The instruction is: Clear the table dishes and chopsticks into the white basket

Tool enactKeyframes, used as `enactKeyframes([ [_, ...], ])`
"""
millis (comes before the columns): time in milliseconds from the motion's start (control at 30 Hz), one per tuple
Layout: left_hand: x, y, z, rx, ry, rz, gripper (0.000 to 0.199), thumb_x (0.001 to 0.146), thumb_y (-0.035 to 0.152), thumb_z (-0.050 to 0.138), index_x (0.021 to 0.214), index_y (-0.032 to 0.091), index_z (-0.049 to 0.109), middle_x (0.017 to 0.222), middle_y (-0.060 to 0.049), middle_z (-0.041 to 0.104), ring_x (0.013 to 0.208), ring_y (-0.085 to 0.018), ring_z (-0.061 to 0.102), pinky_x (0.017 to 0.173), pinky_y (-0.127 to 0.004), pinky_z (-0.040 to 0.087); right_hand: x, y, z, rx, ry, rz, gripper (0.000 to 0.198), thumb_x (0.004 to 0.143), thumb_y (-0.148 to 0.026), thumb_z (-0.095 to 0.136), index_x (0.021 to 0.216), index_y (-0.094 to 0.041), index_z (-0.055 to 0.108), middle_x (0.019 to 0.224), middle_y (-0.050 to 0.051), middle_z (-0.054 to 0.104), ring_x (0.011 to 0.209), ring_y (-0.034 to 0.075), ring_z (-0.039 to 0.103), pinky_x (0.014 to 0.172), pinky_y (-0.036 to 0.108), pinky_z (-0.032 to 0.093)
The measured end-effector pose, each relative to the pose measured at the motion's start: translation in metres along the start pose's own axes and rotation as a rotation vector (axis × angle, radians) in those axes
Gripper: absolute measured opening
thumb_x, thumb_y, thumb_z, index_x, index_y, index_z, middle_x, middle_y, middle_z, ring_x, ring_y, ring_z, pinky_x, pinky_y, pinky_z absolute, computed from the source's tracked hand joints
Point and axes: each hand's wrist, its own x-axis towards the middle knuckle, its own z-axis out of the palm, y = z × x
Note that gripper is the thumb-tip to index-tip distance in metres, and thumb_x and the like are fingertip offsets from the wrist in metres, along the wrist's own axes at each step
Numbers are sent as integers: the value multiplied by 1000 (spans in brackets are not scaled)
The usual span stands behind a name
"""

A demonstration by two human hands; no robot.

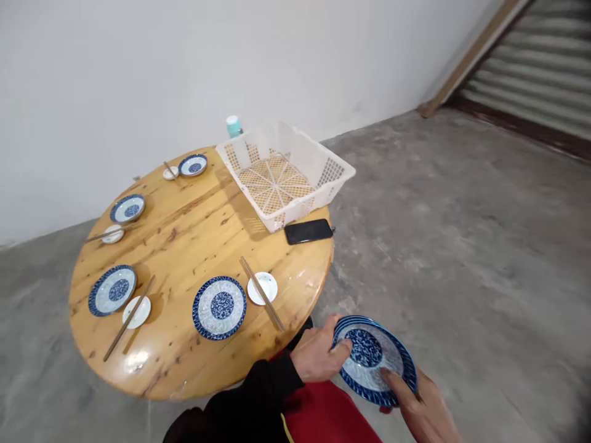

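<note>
A stack of blue-and-white plates [388,357] is held beyond the right front edge of the round table, over my lap. My left hand [318,355] grips the stack's left rim, thumb on the top plate. Closed on its lower right rim is my right hand [420,397], its thumb also lying on the top plate. The nearest plate on the table [218,307] lies left of my hands. Beside it, a pair of chopsticks [261,292] rests across a small white dish [268,284].
Round the wooden table [184,258] sit several more place settings, including a plate [113,290] at left. A white plastic basket [300,212] stands at the back right, a black phone [308,231] in front of it and a blue bottle [233,126] behind. A white wall [184,67] borders the far side.
</note>
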Motion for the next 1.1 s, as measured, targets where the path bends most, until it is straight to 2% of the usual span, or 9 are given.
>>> enactKeyframes([
  [167, 21, 27, -22, -53, 123, -53, 62, 94, 52, 42, 148, 22, 42, 105, -10, 74, 102, -30, 69, 97, -42, 51, 55, -47, -22, -58, -142, -104, 28, 63, -56, 58, 57, -30, 48, 50, 3, 60, 44, 26, 58, 43, 38, 50],
  [267, 26, 44, -48, -53, 224, -65, 63, 93, 53, 44, 148, 21, 41, 112, -10, 73, 106, -30, 68, 98, -42, 50, 81, -85, -22, -86, -185, -192, 27, 60, -55, 59, 58, -29, 50, 50, 3, 60, 43, 25, 56, 42, 37, 49],
  [400, 34, 67, -90, -44, 425, -34, 61, 95, 52, 42, 147, 19, 41, 114, -11, 72, 106, -31, 68, 97, -43, 50, 109, -151, -18, -137, -240, -376, 28, 63, -53, 60, 65, -26, 56, 50, 2, 58, 43, 22, 54, 41, 34, 46],
  [500, 37, 86, -124, -22, 574, -11, 57, 96, 48, 42, 147, 22, 40, 112, -8, 73, 104, -29, 69, 97, -41, 49, 129, -202, -12, -135, -288, -558, 29, 66, -49, 64, 77, -23, 63, 62, 3, 65, 55, 23, 60, 49, 32, 50],
  [600, 42, 103, -157, -11, 703, 6, 53, 97, 44, 44, 146, 23, 40, 117, -7, 72, 108, -27, 67, 99, -38, 48, 150, -247, -3, -75, -373, -676, 32, 68, -41, 68, 92, -20, 66, 83, 6, 72, 78, 26, 67, 66, 33, 56],
  [667, 50, 108, -176, -27, 778, 18, 50, 98, 41, 45, 144, 23, 42, 119, -7, 71, 108, -26, 67, 99, -38, 48, 164, -273, 6, -50, -464, -670, 36, 68, -35, 69, 100, -19, 67, 89, 7, 73, 82, 27, 68, 68, 34, 57],
  [733, 63, 106, -191, -63, 821, 17, 46, 98, 39, 44, 141, 22, 45, 117, -6, 71, 102, -24, 68, 97, -37, 50, 180, -295, 17, -62, -557, -610, 38, 68, -31, 68, 104, -17, 66, 87, 7, 73, 74, 26, 67, 59, 33, 56],
  [867, 101, 87, -214, -162, 839, -65, 44, 96, 38, 46, 137, 23, 48, 105, -4, 73, 87, -21, 69, 89, -35, 54, 221, -325, 40, -110, -726, -466, 36, 67, -22, 66, 102, -14, 67, 83, 8, 73, 64, 23, 66, 47, 29, 55],
  [1100, 184, 55, -260, -252, 860, -199, 42, 93, 45, 53, 129, 22, 55, 108, -5, 73, 92, -23, 70, 90, -36, 54, 316, -355, 83, -115, -808, -290, 18, 68, -12, 62, 86, -12, 66, 71, 7, 72, 54, 19, 65, 41, 25, 53],
])
